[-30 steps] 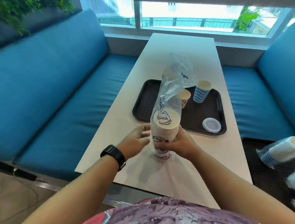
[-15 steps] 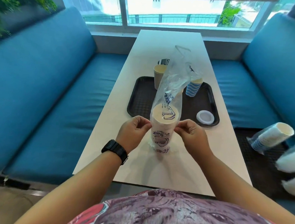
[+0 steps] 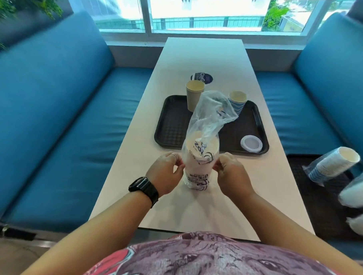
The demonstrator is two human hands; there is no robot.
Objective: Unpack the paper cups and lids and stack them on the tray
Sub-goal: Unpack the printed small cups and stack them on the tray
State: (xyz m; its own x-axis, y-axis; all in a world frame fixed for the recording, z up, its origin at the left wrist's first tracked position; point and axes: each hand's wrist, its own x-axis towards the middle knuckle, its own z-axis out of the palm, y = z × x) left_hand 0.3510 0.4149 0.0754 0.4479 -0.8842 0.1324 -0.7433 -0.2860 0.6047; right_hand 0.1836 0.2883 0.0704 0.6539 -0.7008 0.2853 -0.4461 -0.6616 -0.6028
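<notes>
A stack of white printed paper cups [image 3: 198, 169] stands upright on the white table [image 3: 200, 61] inside a clear plastic bag [image 3: 210, 115] whose loose top rises above it. My left hand [image 3: 165, 172] pinches the bag on the stack's left side. My right hand [image 3: 231, 175] pinches it on the right. Behind them lies a black tray [image 3: 173, 124] holding a tall beige cup [image 3: 194, 95], a blue striped cup [image 3: 237, 102] and a white lid [image 3: 251, 143].
Blue benches run along both sides of the table. On the right bench, a bagged sleeve of blue cups [image 3: 331, 163] and blurred white packs [image 3: 359, 190] lie on a dark mat. A round dark sticker [image 3: 202, 77] marks the table beyond the tray.
My left hand has come onto the bag, and my right hand shifted from gripping the stack to pinching the plastic. The bag's loose top has slumped lower. The view tilted down.
</notes>
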